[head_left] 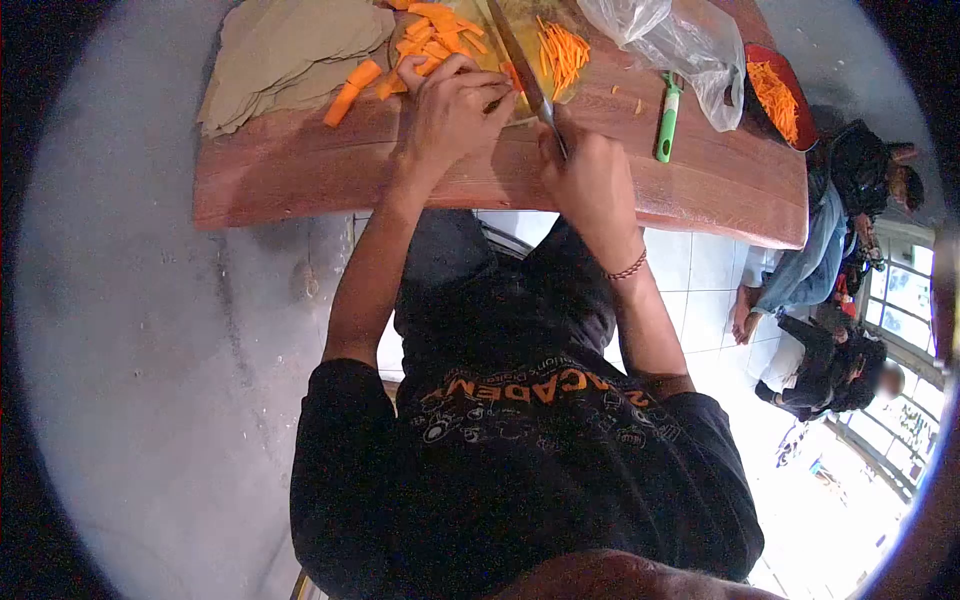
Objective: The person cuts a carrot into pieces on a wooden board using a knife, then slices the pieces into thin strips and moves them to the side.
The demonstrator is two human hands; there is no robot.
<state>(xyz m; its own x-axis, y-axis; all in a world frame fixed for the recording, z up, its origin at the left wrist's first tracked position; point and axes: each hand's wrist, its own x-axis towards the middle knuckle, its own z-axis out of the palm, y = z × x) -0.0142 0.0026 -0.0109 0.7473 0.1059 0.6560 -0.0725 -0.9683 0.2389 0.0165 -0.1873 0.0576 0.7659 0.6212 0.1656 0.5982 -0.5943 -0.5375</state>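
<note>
My right hand (590,180) is wrapped around the handle of a knife (525,70), whose long blade points away over a yellowish cutting board (508,15). Left of the blade, my left hand (455,110) has its fingers curled over a small carrot piece (513,77), mostly hidden beneath the fingertips. Thick carrot slices (425,40) lie heaped beyond that hand, and a few longer carrot pieces (350,92) rest beside it on the wooden table (300,180). A pile of thin carrot strips (563,57) sits to the right of the blade.
Brown paper sheets (290,60) cover the table's left part. A green-handled peeler (668,120) and a clear plastic bag (690,45) lie at the right, near a red tray (808,130) of carrot strips. Two people (825,250) sit on the floor beyond the table's right edge.
</note>
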